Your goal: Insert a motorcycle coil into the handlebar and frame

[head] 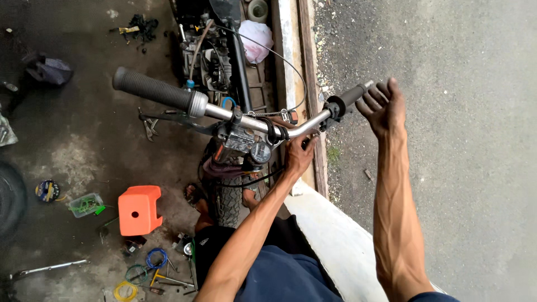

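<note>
The left hand (298, 155) is closed on the silver handlebar (246, 118) near the middle, just right of the small round dial (260, 152). The right hand (385, 106) is open with fingers curled, just beside the short black grip (348, 99) at the right end, not holding it. The bike looks only partly put together. On the left end, the long black grip (152, 89) is already on. The thin cable (291, 64) hangs loose and the engine (208, 53) is bare, so lots of work seems left. Tools and coloured wire rings (146, 267) lie on the floor (72, 156) by an orange stool (139, 209).
</note>
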